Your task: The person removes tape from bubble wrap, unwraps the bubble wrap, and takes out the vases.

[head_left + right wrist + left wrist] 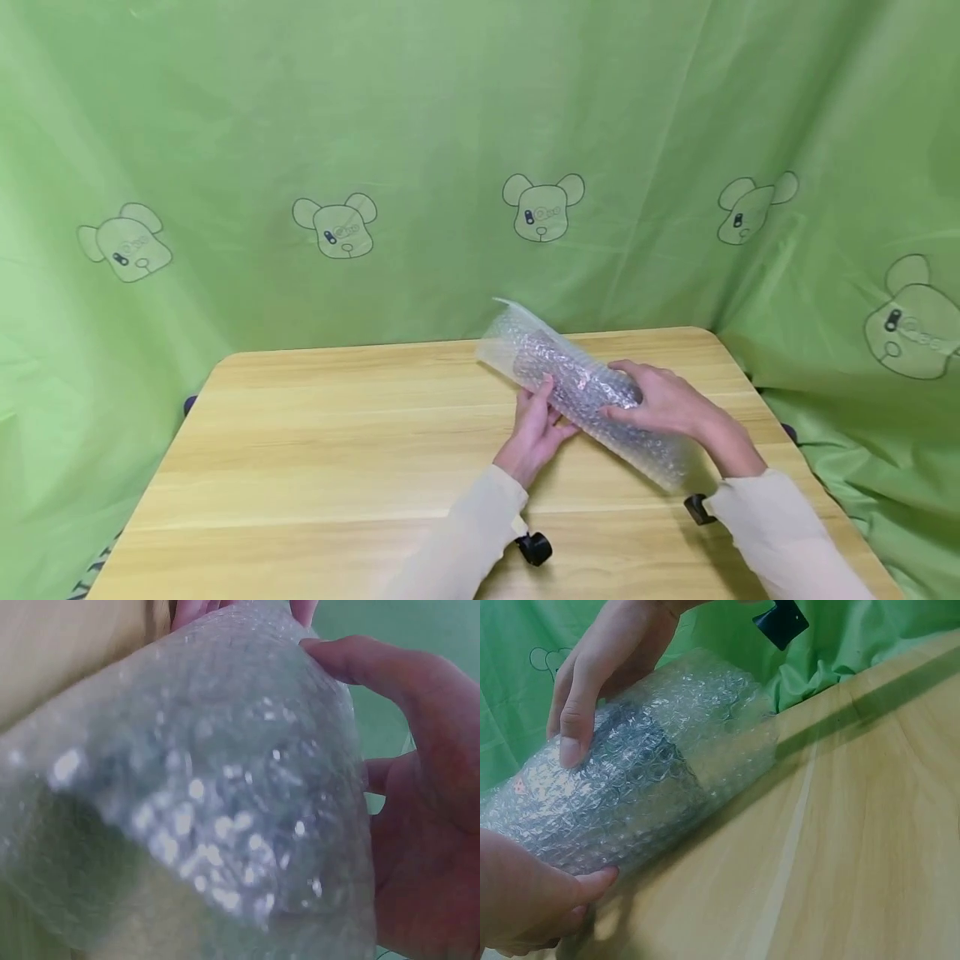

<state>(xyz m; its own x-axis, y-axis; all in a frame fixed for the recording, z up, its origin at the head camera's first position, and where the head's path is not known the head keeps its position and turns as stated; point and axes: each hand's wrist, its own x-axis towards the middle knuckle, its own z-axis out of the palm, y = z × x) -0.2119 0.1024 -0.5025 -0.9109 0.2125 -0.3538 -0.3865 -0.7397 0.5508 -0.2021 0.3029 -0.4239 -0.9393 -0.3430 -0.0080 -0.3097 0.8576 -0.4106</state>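
Note:
A dark item rolled in clear bubble wrap (581, 383) is held tilted above the table, its upper end pointing back left. My left hand (534, 429) grips its lower left edge, thumb on top and fingers beneath. From the right, my right hand (663, 400) holds it with the thumb on the near face and fingers over the far side. In the left wrist view the wrap (637, 772) shows a loose, see-through end past the dark content; the right hand (607, 667) lies over its top. The wrap (225, 787) fills much of the right wrist view.
A light wood table (315, 450) lies below the hands. Green fabric (435, 125) with printed bear heads hangs behind and at both sides. Black wrist devices (535, 548) show at both cuffs.

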